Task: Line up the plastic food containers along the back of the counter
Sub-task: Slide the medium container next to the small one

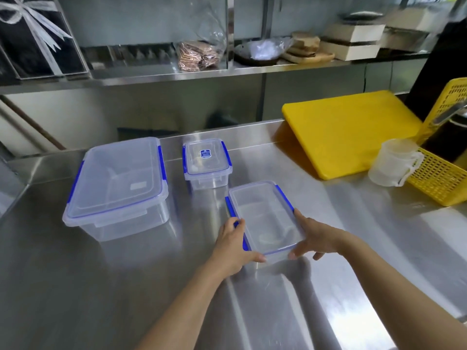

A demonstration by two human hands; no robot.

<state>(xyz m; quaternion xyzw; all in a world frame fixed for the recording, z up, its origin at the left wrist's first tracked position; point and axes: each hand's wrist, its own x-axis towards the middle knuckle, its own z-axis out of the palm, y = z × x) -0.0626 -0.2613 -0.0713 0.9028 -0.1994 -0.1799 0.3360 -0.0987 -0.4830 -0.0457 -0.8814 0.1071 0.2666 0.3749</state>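
Three clear plastic containers with blue clip lids stand on the steel counter. The large container is at the left. A small container with a blue label stands near the back wall. The medium container lies in the middle, in front of the small one. My left hand grips its near left side and my right hand grips its near right side. I cannot tell whether it rests on the counter or is lifted.
A yellow cutting board leans against the back wall at the right. In front of it stand a translucent measuring jug and a yellow perforated basket. A shelf above the counter holds bags and boxes.
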